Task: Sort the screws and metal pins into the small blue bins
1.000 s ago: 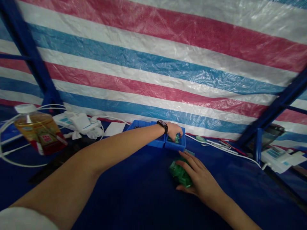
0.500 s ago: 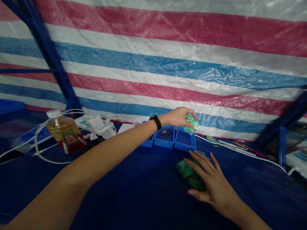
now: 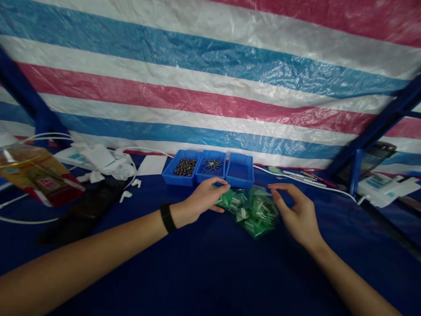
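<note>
Clear plastic bags of small green and whitish pieces [image 3: 258,213] lie together on the dark blue tabletop. At their left edge is my left hand [image 3: 207,197], its thumb and fingers apart, with green plastic showing in the gap. My right hand [image 3: 296,213] is at the upper right edge of the bags. Its thumb and index finger come nearly together there; whether they pinch plastic is too small to make out. Just behind the bags stands a blue bin [image 3: 239,172] with a bare bottom.
Beside that bin are a blue bin of thin metal pins [image 3: 211,166] and one of dark, brassy small parts [image 3: 185,167]. On the left are a drink bottle [image 3: 42,175], white cables and earbuds [image 3: 126,196]. Pens and tools [image 3: 309,176] lie behind on the right.
My left hand has come down from above the right bin and set its green bag beside the other. My right hand's fingers have drawn together. The view has shifted right.
</note>
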